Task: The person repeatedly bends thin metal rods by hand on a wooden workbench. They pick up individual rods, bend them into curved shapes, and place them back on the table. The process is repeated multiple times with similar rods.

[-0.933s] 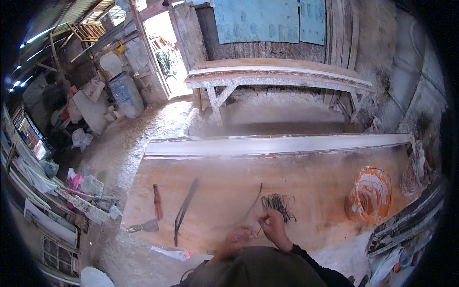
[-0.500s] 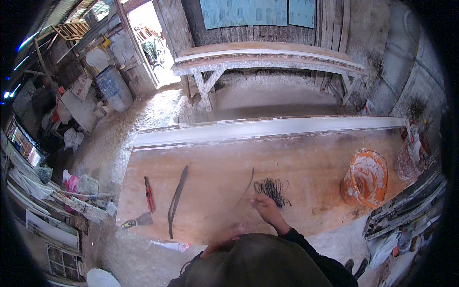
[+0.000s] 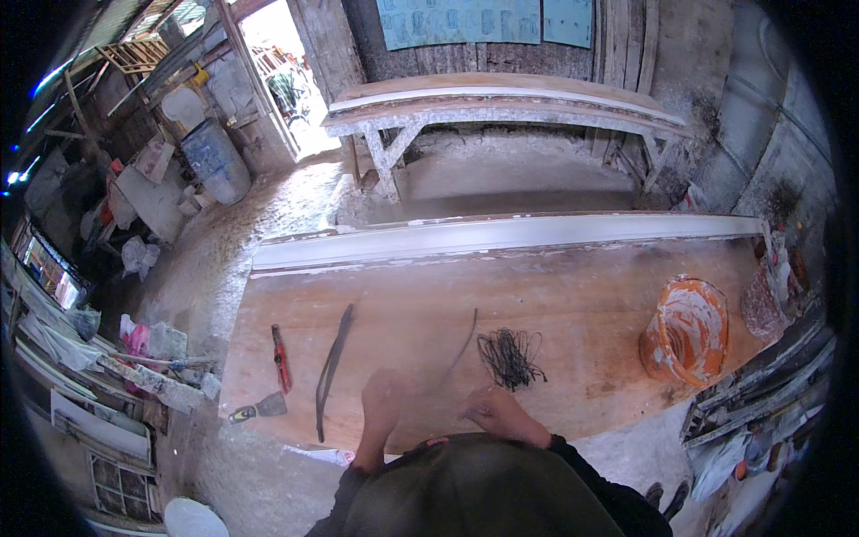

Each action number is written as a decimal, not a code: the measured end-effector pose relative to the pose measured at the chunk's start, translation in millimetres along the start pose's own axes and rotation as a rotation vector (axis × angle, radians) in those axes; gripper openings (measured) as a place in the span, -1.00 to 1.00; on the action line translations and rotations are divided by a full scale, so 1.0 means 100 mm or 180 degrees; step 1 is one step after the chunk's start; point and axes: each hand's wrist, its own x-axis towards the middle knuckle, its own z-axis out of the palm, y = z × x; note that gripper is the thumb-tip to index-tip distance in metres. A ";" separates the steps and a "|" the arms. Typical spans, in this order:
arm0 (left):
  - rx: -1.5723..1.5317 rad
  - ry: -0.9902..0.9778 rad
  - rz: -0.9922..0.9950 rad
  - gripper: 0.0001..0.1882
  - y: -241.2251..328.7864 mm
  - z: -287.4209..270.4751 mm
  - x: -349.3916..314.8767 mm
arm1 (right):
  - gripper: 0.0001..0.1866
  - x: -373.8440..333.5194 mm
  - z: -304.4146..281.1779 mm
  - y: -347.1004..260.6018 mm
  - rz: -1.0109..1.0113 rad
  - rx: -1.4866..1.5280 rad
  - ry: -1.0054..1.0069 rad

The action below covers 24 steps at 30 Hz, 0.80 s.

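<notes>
Hands (image 3: 382, 396) (image 3: 499, 413) are apart near black cord (image 3: 510, 359), grip unclear.

Left grip (image 3: 383, 394) blurred, blue panel (image 3: 461, 22) cut off by upper edge

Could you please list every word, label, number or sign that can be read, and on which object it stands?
No text is readable.
Larger blue wall sheet: darker marks, too blurred to read.
Orange bucket: smeared white, no readable print.
Black cord bundle: no print visible.
</notes>
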 end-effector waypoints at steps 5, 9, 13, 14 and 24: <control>-0.0624 0.0225 -0.0069 -0.93 -0.19 0.27 0.03 | -0.81 -0.05 0.07 -0.11 0.0472 0.0376 -0.0147; -0.0485 -0.0376 -0.0312 -0.93 -0.33 0.26 0.04 | -0.82 -0.20 0.13 0.06 0.0963 0.0371 0.0099; 0.0686 -0.0853 0.0810 -0.82 -0.44 0.26 0.11 | -0.85 -0.28 0.07 0.37 0.1277 -0.0539 0.0830; 0.0856 -0.0892 0.0606 -0.79 -0.37 0.26 0.07 | -0.85 -0.29 0.03 0.44 0.1498 -0.0796 0.0979; 0.2576 -0.1185 -0.0038 -0.75 -0.80 0.40 -0.08 | -0.77 -0.39 -0.10 0.68 0.2296 -0.2029 0.1755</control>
